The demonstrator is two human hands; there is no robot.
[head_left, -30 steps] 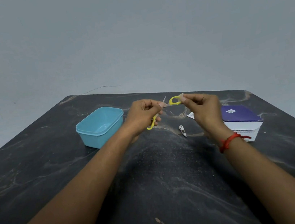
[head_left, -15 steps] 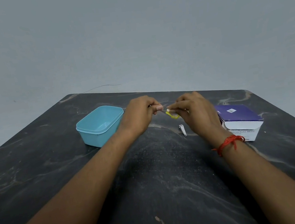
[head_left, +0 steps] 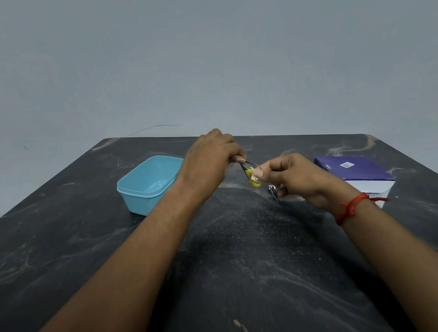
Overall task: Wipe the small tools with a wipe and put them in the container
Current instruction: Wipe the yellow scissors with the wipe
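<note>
My left hand [head_left: 211, 158] pinches the metal blade end of small yellow-handled scissors [head_left: 250, 174] above the table, just right of the light blue container [head_left: 146, 195]. My right hand [head_left: 295, 177] pinches a small pale wipe [head_left: 256, 174] against the yellow handle. The container stands open and looks empty. A silver nail clipper [head_left: 274, 192] lies on the table under my right hand, partly hidden by its fingers.
The black marble table [head_left: 226, 263] runs to a near edge at the bottom of the view. A purple and white box [head_left: 353, 172] sits at the right, behind my right wrist. A plain grey wall rises beyond the far edge.
The scissors were turned: my left hand now holds the blade end instead of a handle loop. Both hands came lower and closer together, and the wipe moved along the yellow handle.
</note>
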